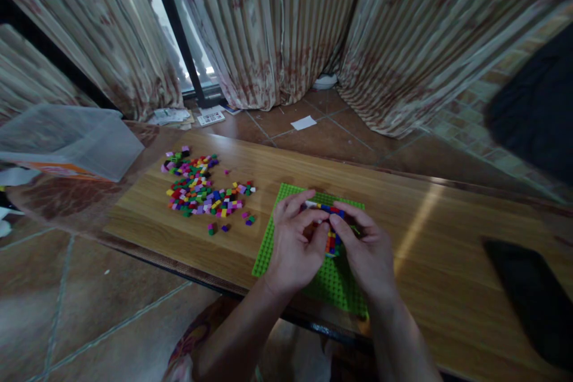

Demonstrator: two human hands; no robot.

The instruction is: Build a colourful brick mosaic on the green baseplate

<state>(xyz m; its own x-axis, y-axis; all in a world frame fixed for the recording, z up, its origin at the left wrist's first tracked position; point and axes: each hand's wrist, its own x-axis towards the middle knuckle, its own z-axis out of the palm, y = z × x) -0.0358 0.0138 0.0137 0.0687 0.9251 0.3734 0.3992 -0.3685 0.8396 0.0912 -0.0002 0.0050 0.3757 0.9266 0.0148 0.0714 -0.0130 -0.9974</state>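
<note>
A green studded baseplate (333,286) lies at the front edge of the wooden table. On it stands a structure of small multicoloured building bricks (332,243), with red, blue, yellow and white pieces showing. Both hands hover over this structure and partly cover it. My left hand (298,245) has thumb and index finger pinched together; what sits between them is too small to make out. Close beside it, my right hand (364,250) has its thumb and fingertips drawn together at the bricks. Whatever it grips is hidden.
Loose coloured bricks (201,191) are scattered on the table (425,262) to the left. A translucent plastic bin (85,143) stands beyond the table's left end. At the right lies a dark flat object (528,292). Curtains (277,30) hang behind, with a white paper (303,123) on the floor.
</note>
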